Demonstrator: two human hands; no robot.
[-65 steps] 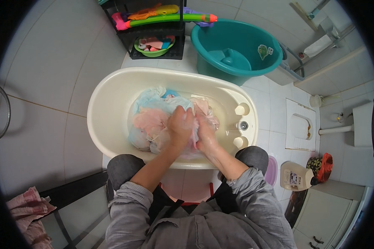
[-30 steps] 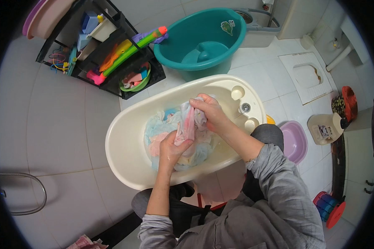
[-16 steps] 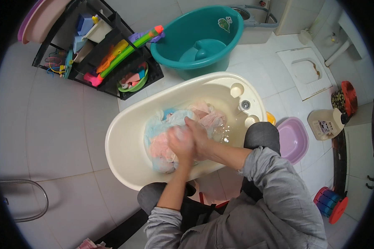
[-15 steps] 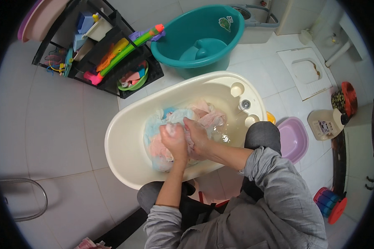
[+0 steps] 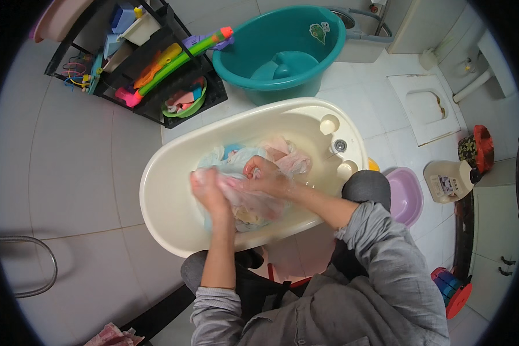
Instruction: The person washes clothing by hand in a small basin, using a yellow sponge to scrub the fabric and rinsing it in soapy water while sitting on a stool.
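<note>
A wet pale pink cloth (image 5: 251, 199) is stretched between my two hands above a cream baby bathtub (image 5: 164, 187). My left hand (image 5: 211, 191) is closed around one end, slightly blurred. My right hand (image 5: 268, 177) is closed on the cloth to the right, its fingers curled. Under and behind the hands lies a heap of wet laundry: a light blue garment (image 5: 239, 155) and another pink cloth (image 5: 294, 161) at the right of the heap. Shallow water shows toward the drain end of the tub.
Beyond the tub stand a large teal tub (image 5: 271, 89) and a black rack (image 5: 213, 98) holding toys. To the right are a lilac basin (image 5: 406, 196), a beige jug (image 5: 444, 181) and a squat toilet (image 5: 427, 109). A metal hose (image 5: 55, 268) hangs at the left wall.
My left hand has moved left and my right hand slightly left, spreading apart. The pink cloth is now drawn out between them, where before it was bunched up.
</note>
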